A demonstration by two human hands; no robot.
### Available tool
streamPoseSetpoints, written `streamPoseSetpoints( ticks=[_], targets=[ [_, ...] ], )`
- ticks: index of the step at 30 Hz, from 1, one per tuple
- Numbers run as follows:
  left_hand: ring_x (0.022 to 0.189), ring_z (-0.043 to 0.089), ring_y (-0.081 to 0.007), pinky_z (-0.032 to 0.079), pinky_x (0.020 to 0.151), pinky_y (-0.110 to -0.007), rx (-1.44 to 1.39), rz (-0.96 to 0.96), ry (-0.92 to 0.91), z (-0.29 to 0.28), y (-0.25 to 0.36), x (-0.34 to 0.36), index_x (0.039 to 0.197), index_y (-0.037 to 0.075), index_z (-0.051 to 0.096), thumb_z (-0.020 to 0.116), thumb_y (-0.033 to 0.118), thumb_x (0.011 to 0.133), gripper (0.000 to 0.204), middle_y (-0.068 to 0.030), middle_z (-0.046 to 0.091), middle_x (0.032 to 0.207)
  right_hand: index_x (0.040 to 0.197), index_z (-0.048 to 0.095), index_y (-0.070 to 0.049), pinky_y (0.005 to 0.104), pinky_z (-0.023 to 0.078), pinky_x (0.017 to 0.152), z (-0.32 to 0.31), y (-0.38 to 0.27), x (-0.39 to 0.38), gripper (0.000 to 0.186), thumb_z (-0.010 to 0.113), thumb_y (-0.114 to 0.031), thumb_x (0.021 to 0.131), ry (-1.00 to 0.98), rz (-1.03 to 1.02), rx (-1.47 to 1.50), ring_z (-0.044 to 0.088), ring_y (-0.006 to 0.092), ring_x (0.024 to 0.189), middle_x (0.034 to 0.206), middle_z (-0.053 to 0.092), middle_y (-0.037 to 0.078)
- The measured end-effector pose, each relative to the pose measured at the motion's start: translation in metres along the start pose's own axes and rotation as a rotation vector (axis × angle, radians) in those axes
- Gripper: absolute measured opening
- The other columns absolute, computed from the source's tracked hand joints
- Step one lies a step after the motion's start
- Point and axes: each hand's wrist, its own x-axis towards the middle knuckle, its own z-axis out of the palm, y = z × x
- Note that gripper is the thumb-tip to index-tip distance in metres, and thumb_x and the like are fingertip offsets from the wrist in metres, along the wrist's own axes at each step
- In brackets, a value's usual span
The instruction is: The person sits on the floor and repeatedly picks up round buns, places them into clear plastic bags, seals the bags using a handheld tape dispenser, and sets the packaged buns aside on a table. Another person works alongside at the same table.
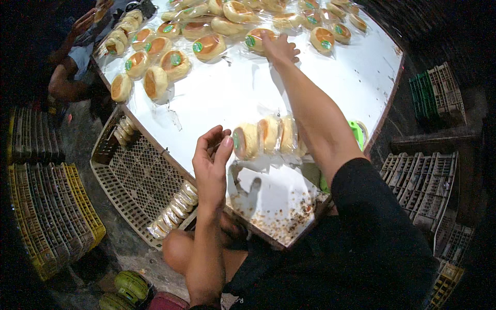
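My right hand (279,49) reaches across the white tabletop (196,93), its fingers gripping a plastic-wrapped bun with a green label (257,39) among many others toward the back. My left hand (212,155) is raised near the front edge, fingers loosely bent and apart, holding nothing visible. Just right of it, several wrapped buns (261,134) stand on their sides in a row beneath my right forearm. A green tape dispenser (356,134) is partly hidden behind that forearm. The tabletop's near part (279,212) is speckled with dark spots.
At left, a plastic crate (119,181) holds rows of wrapped buns (173,209); stacked crates (51,212) stand beyond. More crates (413,191) stack at right. Another person's arm (67,80) is at upper left. Green round objects (129,284) lie at lower left.
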Motion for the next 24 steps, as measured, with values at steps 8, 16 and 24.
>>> streamPoseSetpoints(
  ticks=[8,16,24],
  targets=[
    [0.109,0.056,-0.0237,0.045,0.095,-0.035,0.032,0.175,0.168,-0.013,0.010,0.002,0.128,-0.005,0.044,0.056,0.021,0.095,0.044,-0.0197,0.055,0.122,0.139,0.021,-0.007,0.0391,0.048,0.091,-0.050,-0.037,-0.069,0.081,0.071,-0.023,0.076,0.006,-0.483,0.558,0.057,0.0337,0.108,0.116,0.055,0.027],
    [0.086,0.059,-0.0167,0.047,0.079,-0.030,-0.082,0.184,0.180,-0.002,0.027,-0.039,0.118,-0.001,0.049,0.047,0.028,0.100,0.034,-0.0128,0.062,0.095,0.123,0.042,0.003,0.0329,0.047,0.087,-0.140,0.057,-0.303,0.049,0.068,-0.014,0.085,-0.556,-0.555,0.886,0.058,0.0227,0.101,0.108,0.058,0.014],
    [0.124,0.043,-0.0301,0.031,0.106,-0.045,0.009,0.888,0.132,0.004,0.015,-0.120,0.084,0.001,0.054,0.057,0.016,0.093,0.018,-0.0181,0.052,0.122,0.087,0.058,-0.004,0.0373,0.047,0.080,-0.204,0.112,-0.360,0.008,0.065,-0.007,0.085,0.020,-1.123,0.914,0.058,0.0297,0.088,0.094,0.059,0.013]
  ],
)
